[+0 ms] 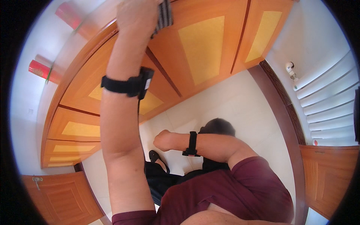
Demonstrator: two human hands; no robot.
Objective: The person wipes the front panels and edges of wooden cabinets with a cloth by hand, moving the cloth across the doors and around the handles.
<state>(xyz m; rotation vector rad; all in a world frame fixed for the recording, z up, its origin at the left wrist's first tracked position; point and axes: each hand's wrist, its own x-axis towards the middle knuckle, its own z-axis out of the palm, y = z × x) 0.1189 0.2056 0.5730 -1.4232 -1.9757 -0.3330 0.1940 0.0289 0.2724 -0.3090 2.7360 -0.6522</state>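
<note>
My left arm reaches up along the left of the view, and my left hand (137, 15) is at the top edge with its fingers partly cut off. It grips a grey and black striped cloth (165, 15), held in front of the wooden cabinet doors (201, 50). My right arm is bent across my body. My right hand (163, 140) is curled into a fist above the pale tiled floor, with nothing seen in it. Each forearm wears a black strap with a small device, the left one (119, 85) and the right one (192, 143).
Two red cylindrical objects, one nearer (39, 69) and one blurred (67, 15), stand on a pale surface at left. A white radiator (329, 112) with a valve (289, 67) is at right. Wooden doors lie lower left (62, 197) and right (326, 174). A black shoe (153, 156) is below.
</note>
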